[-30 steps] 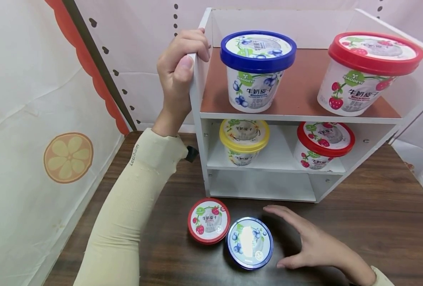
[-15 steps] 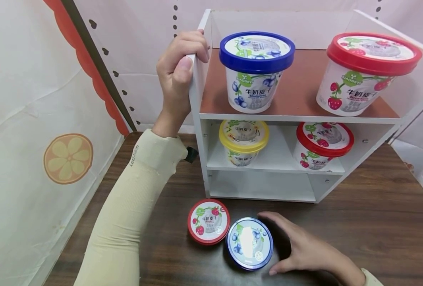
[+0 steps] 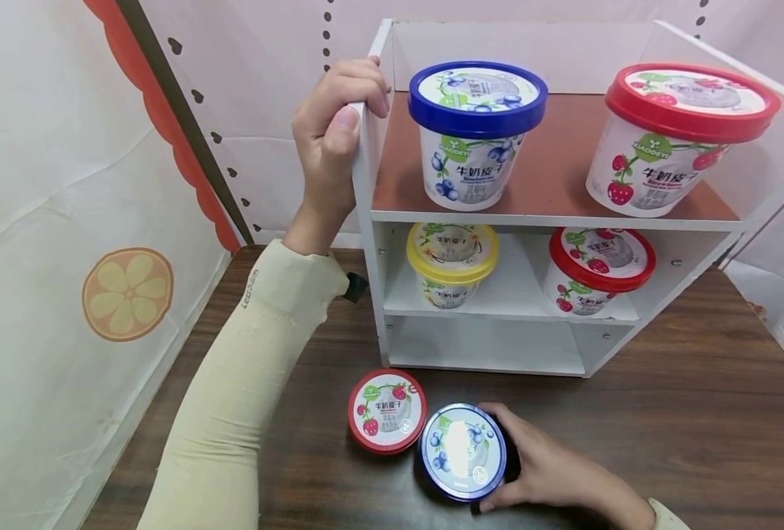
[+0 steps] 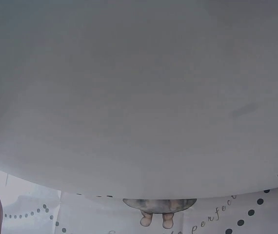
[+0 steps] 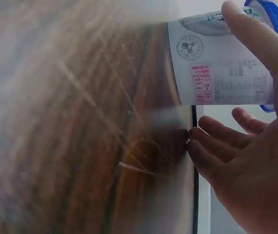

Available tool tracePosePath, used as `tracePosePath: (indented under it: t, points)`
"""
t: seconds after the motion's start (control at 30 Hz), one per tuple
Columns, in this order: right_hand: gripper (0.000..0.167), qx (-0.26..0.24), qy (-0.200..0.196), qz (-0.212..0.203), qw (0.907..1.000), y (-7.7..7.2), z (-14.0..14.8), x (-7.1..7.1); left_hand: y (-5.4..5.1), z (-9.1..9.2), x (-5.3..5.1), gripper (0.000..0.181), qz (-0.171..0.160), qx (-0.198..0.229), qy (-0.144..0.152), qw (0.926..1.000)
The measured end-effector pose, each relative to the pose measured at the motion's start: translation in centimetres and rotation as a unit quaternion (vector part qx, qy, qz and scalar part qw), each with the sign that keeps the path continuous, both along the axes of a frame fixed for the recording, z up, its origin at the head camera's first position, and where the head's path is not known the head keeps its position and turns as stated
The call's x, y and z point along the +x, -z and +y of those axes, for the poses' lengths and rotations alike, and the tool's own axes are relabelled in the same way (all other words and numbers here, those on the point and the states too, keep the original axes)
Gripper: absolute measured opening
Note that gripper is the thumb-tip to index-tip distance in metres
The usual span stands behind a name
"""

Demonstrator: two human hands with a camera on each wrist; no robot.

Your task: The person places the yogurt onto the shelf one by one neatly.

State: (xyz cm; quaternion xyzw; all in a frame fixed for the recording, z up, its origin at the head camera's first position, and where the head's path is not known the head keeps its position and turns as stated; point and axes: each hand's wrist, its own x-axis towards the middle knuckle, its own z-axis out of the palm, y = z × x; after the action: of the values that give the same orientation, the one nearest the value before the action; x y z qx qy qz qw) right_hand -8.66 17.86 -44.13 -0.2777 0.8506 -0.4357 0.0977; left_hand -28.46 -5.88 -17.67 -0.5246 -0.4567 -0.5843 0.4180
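Observation:
My left hand (image 3: 335, 132) grips the upper edge of the left side panel of a white shelf unit (image 3: 484, 342), with the fingers curled over it. In the left wrist view, a broad pale surface fills most of the frame. My right hand (image 3: 540, 464) is around the right side of a blue-lidded blueberry tub (image 3: 464, 456) standing on the table. In the right wrist view, the thumb (image 5: 256, 36) overlaps the tub's wall, while a gap shows between the tub and the spread fingers (image 5: 222, 139). Left of this tub stands a red-lidded strawberry tub (image 3: 387, 412).
On the top shelf stand a larger-looking blue-lidded tub (image 3: 474, 162) and a red-lidded tub (image 3: 657, 162). The middle shelf bears a yellow-lidded tub (image 3: 451, 254) and another red-lidded tub (image 3: 600, 258). The brown wooden table (image 3: 710, 412) lies beneath the unit; patterned white sheeting (image 3: 34, 221) surrounds it.
My right hand has moved left to the blue-lidded tub on the table, its thumb and fingers drawing nearer to it. The left hand stays on the shelf unit; the tubs have not moved.

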Motion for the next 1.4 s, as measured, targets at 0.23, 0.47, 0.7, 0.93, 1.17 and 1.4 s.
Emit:
tracePosePath:
  t: [0.23,0.47,0.7,0.93,1.17,1.4]
  points:
    - [0.093,-0.019,-0.005,0.007,0.9998,0.1,-0.1,-0.2,0.0,0.1,-0.2,0.032,0.002,0.0,0.001,1.0]
    - [0.09,-0.021,-0.017,0.007,0.9996,-0.1,-0.3,-0.5,0.1,-0.1,-0.2,0.036,-0.001,0.005,-0.003,1.0]
    - [0.087,-0.017,-0.026,-0.009,0.9995,-0.5,-0.2,-0.7,0.1,-0.3,-0.2,0.037,-0.005,0.008,-0.005,0.9999]
    - [0.086,-0.04,-0.03,-0.019,0.9986,-0.2,0.4,-0.8,0.1,0.0,-0.1,0.035,0.0,0.005,-0.002,1.0]
    - [0.088,-0.043,-0.032,-0.006,0.9985,-0.1,0.6,-1.0,0.0,0.0,-0.3,0.035,0.0,0.005,-0.003,1.0]
    - [0.087,-0.058,-0.019,-0.015,0.998,-0.4,0.9,-1.2,0.1,-0.1,-0.5,0.034,0.003,0.002,-0.005,1.0]
